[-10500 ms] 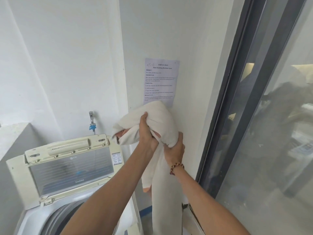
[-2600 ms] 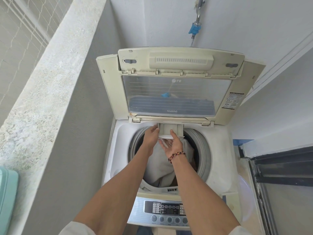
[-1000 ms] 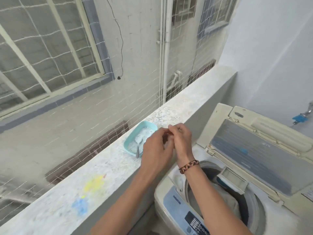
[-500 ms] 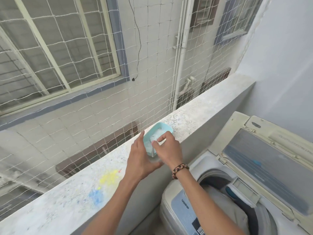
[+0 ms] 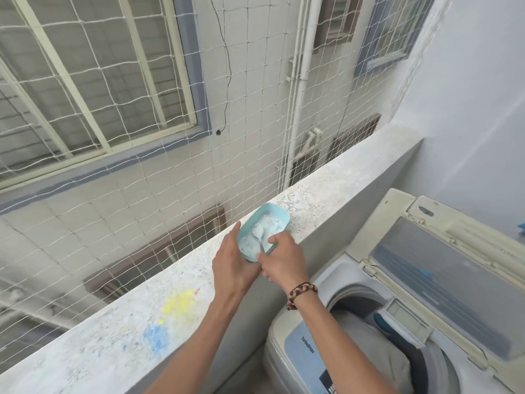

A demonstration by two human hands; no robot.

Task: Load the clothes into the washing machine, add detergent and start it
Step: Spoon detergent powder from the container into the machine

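Your left hand cups the near end of the pale blue detergent tray, thumb up along the tray's outer long side and fingers hidden beneath it, so you hold it by the rim and base. Your right hand, with a braided bracelet at the wrist, pinches the handle of a spoon whose bowl is sunk in the white detergent powder heaped inside the tray. The tray sits on the speckled concrete ledge, with its inner long side close to the ledge's inner edge and its outer side close to the safety net that rises from the ledge's far edge. Nearer you than the tray, the ledge top runs bare apart from yellow and blue paint stains; beyond the tray it continues bare to the white wall. To the inner side of the ledge and below it stands the washing machine, lid raised toward the wall, drum open, with pale clothes lying inside. A small drawer projects from the back rim over the drum. Your right forearm crosses the machine's control-panel corner.
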